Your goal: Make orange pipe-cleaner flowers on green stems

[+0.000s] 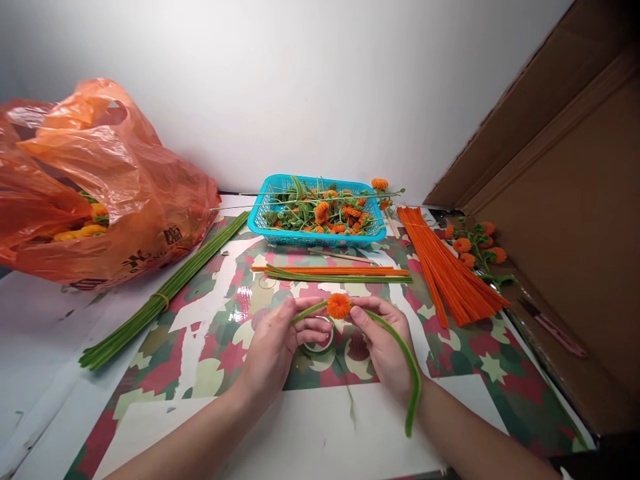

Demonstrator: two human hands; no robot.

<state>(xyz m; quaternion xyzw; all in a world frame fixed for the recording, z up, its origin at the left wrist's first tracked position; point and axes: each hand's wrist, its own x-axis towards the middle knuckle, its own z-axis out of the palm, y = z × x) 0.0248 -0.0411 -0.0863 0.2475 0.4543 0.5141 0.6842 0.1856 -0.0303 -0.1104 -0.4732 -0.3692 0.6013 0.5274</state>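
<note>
Between my two hands is a small orange pipe-cleaner flower (339,306), its coils packed into a round head. A green pipe cleaner (413,380) runs out from both sides of it, the right end curving down past my wrist. My left hand (275,343) pinches the green pipe cleaner just left of the flower, its lower fingers curled. With thumb and forefinger, my right hand (387,340) grips the green pipe cleaner at the flower's right edge. Below the left fingers lies a round white-rimmed object (323,343), partly hidden.
Behind stands a blue basket (317,239) of orange flowers and green pieces. Loose pipe cleaners (340,275) lie before it. A green bundle (165,297) and orange plastic bag (135,200) are left; an orange bundle (445,267), finished flowers (475,243) and a pink-handled knife (553,327) right.
</note>
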